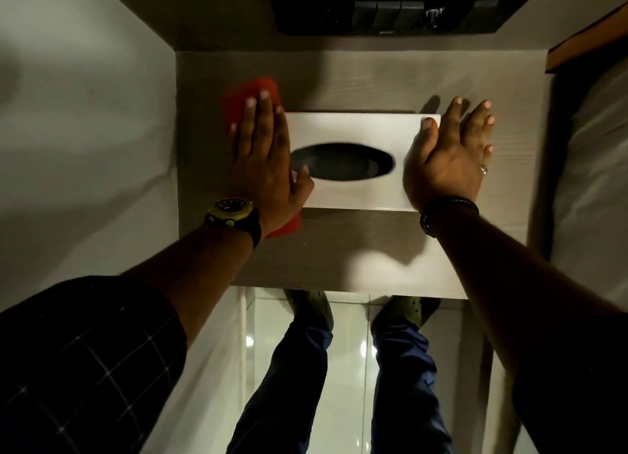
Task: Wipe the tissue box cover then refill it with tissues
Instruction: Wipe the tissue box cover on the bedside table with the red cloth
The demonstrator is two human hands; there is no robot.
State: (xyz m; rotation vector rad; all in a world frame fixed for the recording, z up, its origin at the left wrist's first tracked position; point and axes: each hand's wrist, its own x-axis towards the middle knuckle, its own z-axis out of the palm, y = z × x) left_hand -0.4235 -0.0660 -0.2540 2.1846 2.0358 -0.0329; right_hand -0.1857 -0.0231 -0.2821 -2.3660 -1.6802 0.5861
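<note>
While hands flank it | tissue box cover (353, 188) flat | long axis left-right

No text, label, brand, number or sign can be read anywhere in the view. The wristwatch (233, 214) just behind the left grip shows a dark dial with markings too small and dim to make out. The dark switch panel (390, 7) on the wall, well beyond both grips, carries only small blurred pale marks near its right end. The white tissue box cover (353, 127) between the grips has a plain top with no print.
</note>
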